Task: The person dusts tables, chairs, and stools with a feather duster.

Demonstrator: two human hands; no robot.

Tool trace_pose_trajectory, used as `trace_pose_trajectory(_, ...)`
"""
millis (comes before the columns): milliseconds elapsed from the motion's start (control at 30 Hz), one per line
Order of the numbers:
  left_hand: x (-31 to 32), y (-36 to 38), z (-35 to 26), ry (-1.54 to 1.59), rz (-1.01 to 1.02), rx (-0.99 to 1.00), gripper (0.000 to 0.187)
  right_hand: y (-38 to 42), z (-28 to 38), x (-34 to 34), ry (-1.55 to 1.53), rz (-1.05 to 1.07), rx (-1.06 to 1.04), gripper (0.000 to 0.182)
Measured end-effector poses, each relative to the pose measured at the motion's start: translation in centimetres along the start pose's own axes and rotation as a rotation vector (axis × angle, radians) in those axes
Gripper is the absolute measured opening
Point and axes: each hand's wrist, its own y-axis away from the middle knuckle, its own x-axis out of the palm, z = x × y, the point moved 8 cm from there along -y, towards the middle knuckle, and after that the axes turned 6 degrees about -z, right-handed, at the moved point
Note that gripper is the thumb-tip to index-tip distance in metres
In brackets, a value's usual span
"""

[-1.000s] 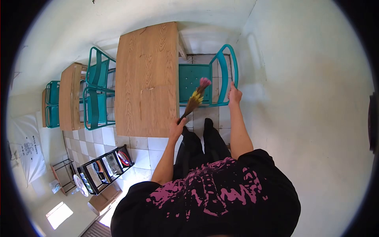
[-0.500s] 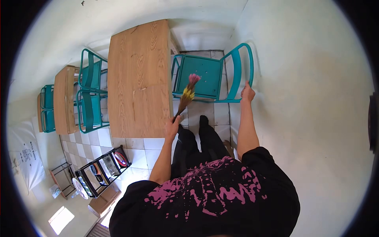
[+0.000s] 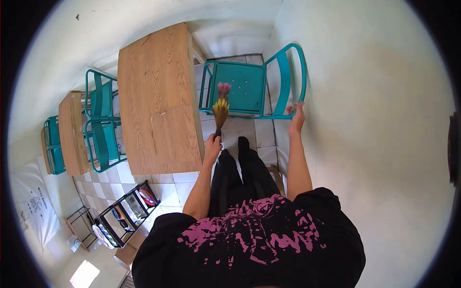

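My left hand (image 3: 212, 148) is closed around the dark lower end of a small brush-like bundle (image 3: 221, 111) with yellow and pink tufts. The bundle points away from me, near the front edge of a teal metal chair (image 3: 238, 87). At the chair's backrest frame (image 3: 304, 77), my right hand (image 3: 297, 119) rests by the near corner with its fingers apart. Left of the chair stands a wooden table (image 3: 158, 105), beside my left hand.
More teal chairs (image 3: 101, 96) and another wooden table (image 3: 72, 134) are at the left. A black rack (image 3: 127, 213) with items on it stands at the lower left, with a white banner (image 3: 36, 201) beyond. A wall (image 3: 379, 144) rises at the right.
The view has shifted, with the tables now lower and further left. My right hand has loosened from the chair's frame. The bundle in my left hand has swung more upright.
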Motion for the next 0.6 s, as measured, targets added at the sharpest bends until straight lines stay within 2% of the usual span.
trace_pose_trajectory(67, 1.2, -1.3, 0.3, 0.048, 0.010, 0.044, 0.011, 1.7, -4.2, -2.3, -0.144, -0.042, 0.212, 0.077)
trace_pose_trajectory(133, 2.0, -2.6, 0.6, 0.025, 0.014, 0.019, 0.015, 3.5, -8.4, -5.3, -0.063, -0.101, 0.330, 0.085)
trace_pose_trajectory(200, 2.5, -3.8, 0.3, 0.008, 0.019, -0.006, 0.021, 6.2, -11.7, -6.9, 0.072, -0.047, 0.421, 0.079)
trace_pose_trajectory(267, 3.4, -4.7, -0.4, -0.038, 0.096, -0.081, 0.025, 8.0, -14.9, -7.3, 0.293, 0.123, 0.418, 0.065)
trace_pose_trajectory(300, 3.6, -6.0, -0.3, -0.039, 0.097, -0.082, 0.025, 8.6, -15.6, -6.9, 0.294, 0.122, 0.419, 0.065)
trace_pose_trajectory(367, 3.6, -8.5, -0.2, -0.237, 0.027, 0.072, 0.026, 10.1, -17.5, -5.3, 0.383, 0.179, 0.420, 0.048)
trace_pose_trajectory(400, 4.1, -10.0, -0.6, -0.240, 0.033, 0.075, 0.026, 9.8, -18.6, -3.9, 0.378, 0.173, 0.419, 0.048)
trace_pose_trajectory(467, 4.0, -11.9, -0.6, -0.167, -0.095, 0.058, 0.021, 9.4, -20.5, -1.5, 0.429, 0.252, 0.380, 0.041)
trace_pose_trajectory(533, 4.3, -15.0, -0.8, -0.133, -0.105, 0.040, 0.021, 7.8, -22.1, 1.6, 0.440, 0.283, 0.311, 0.041)
trace_pose_trajectory(600, 4.6, -18.8, 0.8, -0.112, -0.166, 0.036, 0.029, 5.2, -21.3, 6.4, 0.443, 0.330, 0.038, 0.052)
